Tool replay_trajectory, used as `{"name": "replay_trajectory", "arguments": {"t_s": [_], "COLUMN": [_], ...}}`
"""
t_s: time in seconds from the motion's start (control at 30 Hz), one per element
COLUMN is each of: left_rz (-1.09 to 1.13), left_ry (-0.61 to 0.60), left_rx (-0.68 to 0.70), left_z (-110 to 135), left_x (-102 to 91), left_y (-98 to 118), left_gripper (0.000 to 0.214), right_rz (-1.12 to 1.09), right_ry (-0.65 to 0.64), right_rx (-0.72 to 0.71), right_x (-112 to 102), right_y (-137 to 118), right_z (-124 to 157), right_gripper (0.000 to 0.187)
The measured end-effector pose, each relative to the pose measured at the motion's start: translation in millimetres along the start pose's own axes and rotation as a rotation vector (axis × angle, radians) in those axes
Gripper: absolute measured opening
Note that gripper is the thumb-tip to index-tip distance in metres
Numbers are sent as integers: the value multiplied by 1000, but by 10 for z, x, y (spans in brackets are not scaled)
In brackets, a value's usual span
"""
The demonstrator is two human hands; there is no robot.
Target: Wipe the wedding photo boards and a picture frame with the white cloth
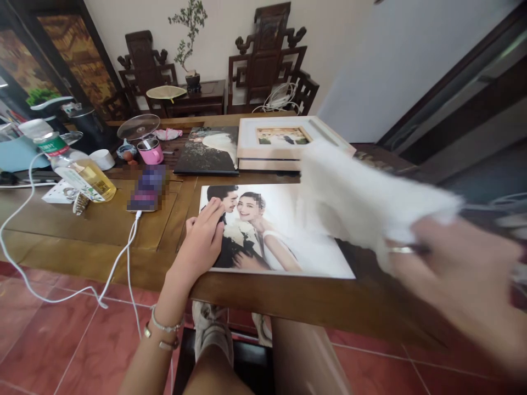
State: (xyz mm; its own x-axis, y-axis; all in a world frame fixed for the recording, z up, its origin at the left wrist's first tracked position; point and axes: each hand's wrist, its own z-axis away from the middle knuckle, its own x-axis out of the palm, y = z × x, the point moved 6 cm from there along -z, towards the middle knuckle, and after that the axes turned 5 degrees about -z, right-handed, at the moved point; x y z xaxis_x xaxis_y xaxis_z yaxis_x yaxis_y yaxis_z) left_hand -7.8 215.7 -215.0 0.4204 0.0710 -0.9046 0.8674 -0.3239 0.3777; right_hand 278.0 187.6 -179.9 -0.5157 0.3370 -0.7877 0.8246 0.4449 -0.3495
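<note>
A wedding photo print (284, 249) lies flat near the table's front edge, showing two people cheek to cheek. My left hand (205, 236) rests on its left side, fingers stretched out over the picture, holding nothing. To the right of the photo, my right hand (440, 263) is closed around a white cloth (366, 192), which is smeared by motion. The cloth hangs over the photo's upper right part and hides it; I cannot tell whether they touch. A ring shows on the right hand.
Behind the photo lie a dark photo panel (197, 151) and stacked light frames (272, 156). At left are a phone (147, 189) on a white cable (132, 233), a drink bottle (82, 170), a pink cup (150, 152) and a power strip (57, 193). Dark wooden chairs (269, 60) stand beyond.
</note>
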Motion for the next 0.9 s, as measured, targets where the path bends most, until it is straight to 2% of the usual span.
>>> {"name": "replay_trajectory", "arguments": {"t_s": [0.07,0.13,0.2,0.33,0.47,0.57,0.63,0.7,0.73,0.77,0.83,0.9], "left_rz": [-1,-2,-5,-8,-3,-8,-10,-8,-8,-8,-8,-8], "left_ry": [-9,-10,-10,-12,-2,-1,-5,-11,-13,-14,-13,-13], "left_rx": [0,0,1,-2,3,6,8,7,6,4,2,3], "left_z": [-2,-2,0,16,32,24,11,-2,-7,-11,-17,-22], "left_x": [1,-4,-8,-26,-47,-23,7,36,47,55,62,63], "left_y": [11,15,12,2,-15,-50,-66,-61,-50,-36,-5,14], "left_gripper": [44,44,44,44,44,43,43,44,44,43,43,43], "right_rz": [-18,-49,-65,-56,20,146,245,279,263,233,146,79], "right_ry": [-18,-89,-156,-193,-217,-72,122,264,268,215,4,-178], "right_rx": [-286,-544,-626,-574,-417,-164,-71,-131,-206,-286,-402,-432], "right_x": [69,220,380,504,426,258,114,53,80,149,352,520], "right_y": [-364,-681,-847,-834,-429,-10,140,122,71,8,-126,-269], "right_z": [-24,41,104,94,-101,-284,-341,-345,-338,-328,-281,-188], "right_gripper": [19,24,29,33,29,31,29,25,23,23,27,31]}}
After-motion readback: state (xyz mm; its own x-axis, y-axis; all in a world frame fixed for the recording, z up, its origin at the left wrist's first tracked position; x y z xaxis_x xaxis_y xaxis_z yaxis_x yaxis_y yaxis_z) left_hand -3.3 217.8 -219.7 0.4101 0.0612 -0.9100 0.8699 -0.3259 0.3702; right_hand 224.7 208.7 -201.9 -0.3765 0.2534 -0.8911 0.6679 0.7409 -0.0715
